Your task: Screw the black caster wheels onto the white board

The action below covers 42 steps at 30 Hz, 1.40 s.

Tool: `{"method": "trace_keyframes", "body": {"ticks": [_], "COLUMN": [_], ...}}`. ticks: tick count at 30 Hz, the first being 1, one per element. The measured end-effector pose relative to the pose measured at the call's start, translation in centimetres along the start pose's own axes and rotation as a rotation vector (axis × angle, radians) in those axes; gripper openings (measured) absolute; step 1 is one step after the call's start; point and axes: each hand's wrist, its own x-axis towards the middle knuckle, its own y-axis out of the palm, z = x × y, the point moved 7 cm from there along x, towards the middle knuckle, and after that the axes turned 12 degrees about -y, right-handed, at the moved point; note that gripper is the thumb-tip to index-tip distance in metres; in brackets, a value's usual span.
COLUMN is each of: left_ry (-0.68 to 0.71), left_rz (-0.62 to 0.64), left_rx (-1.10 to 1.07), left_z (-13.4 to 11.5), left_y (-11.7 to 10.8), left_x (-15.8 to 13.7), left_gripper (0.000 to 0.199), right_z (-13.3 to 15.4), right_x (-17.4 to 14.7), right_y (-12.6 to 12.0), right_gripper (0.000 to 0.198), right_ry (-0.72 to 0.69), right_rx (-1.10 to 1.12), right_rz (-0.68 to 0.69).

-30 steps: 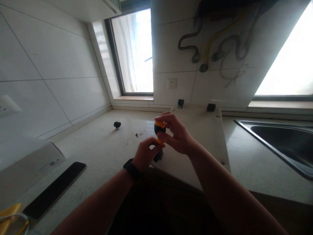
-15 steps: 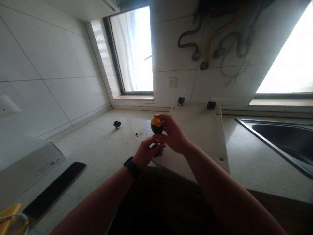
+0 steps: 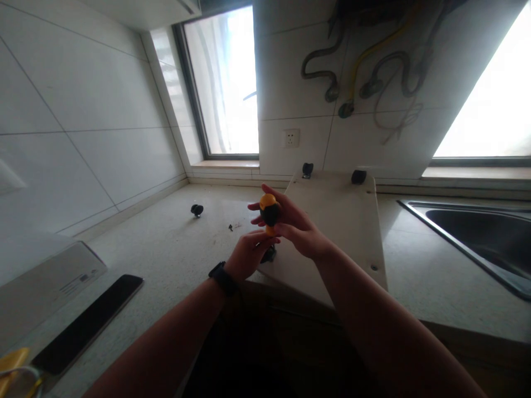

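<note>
My right hand (image 3: pixel 296 226) is around a yellow and black screwdriver (image 3: pixel 269 210), thumb against the handle and the other fingers loosely extended. The tool stands upright over the near left corner of a pale flat board (image 3: pixel 332 232). Low on the screwdriver, the fingers of my left hand (image 3: pixel 249 251) are pinched together; its shaft and tip are hidden. Just beneath them is a dark caster wheel (image 3: pixel 269 254), partly covered by the hand. At the board's far corners stand two more casters, one on the left (image 3: pixel 307 170) and another on the right (image 3: pixel 358 177).
A loose caster (image 3: pixel 197 210) and small dark bits (image 3: pixel 231 227) lie on the speckled counter (image 3: pixel 166 243). To the left are a phone-like dark slab (image 3: pixel 89 323), a pale box (image 3: pixel 53 287) and a yellow item (image 3: pixel 12 365). A sink (image 3: pixel 464 215) is at right.
My right hand's fingers have loosened and spread around the screwdriver handle, which has turned and shows its face differently. My left hand stays in about the same place.
</note>
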Motion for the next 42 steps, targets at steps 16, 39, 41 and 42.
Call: {"method": "trace_keyframes", "body": {"ticks": [16,39,41,42], "left_ry": [-0.086,-0.075,-0.083,-0.086], "left_rz": [-0.168,-0.195,-0.179,-0.174], "left_rx": [0.061,0.092,0.077,0.070], "left_z": [0.6,-0.2,-0.1,0.0], "left_y": [-0.9,-0.9,-1.0,-1.0], "left_x": [-0.3,-0.5,-0.4,-0.4], "left_gripper": [0.010,0.009,0.010,0.011], "right_z": [0.5,0.5,0.1,-0.3], "right_x": [-0.2,0.0,0.0,0.0], "right_y": [-0.9,-0.8,-0.6,-0.7], "right_gripper": [0.063,0.058,0.052,0.051], "right_ry": [-0.079,-0.001,0.054,0.074], "right_rx": [-0.344,-0.218,-0.100,-0.086], "right_rz": [-0.093,-0.028,-0.010,-0.038]}}
